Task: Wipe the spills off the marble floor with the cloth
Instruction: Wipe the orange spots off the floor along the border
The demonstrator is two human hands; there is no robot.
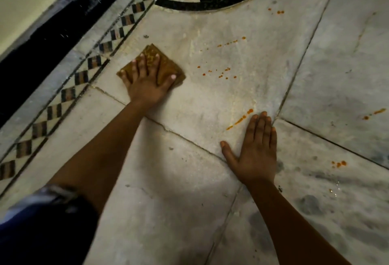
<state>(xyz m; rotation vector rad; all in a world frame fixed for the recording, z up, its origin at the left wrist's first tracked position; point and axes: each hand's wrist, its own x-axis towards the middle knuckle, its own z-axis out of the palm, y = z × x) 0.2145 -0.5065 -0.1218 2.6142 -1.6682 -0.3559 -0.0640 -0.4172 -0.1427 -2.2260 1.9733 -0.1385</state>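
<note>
The left hand (147, 79) lies flat with fingers spread on a folded brown cloth (166, 64), pressing it to the marble floor (168, 191); the cloth sits near the checkered border strip (88, 68) that runs diagonally along the floor's left edge, with a dark skirting (42, 39) beyond it; bare marble lies open to the cloth's right. The right hand (256, 155) rests flat on the floor, fingers straight and together, thumb out, holding nothing; it sits at a slab joint, well apart from the cloth. One cloth and two hands are in view. Orange spills show in about six patches: a streak (241, 119) just beside the right fingertips; a scatter of drops (221, 73) right of the cloth; a dotted line (231, 42) above that; a few drops (279, 12) near the black inlay ring (200, 4); a streak (376, 113) at the far right; a small cluster (340, 163) at the lower right.
</note>
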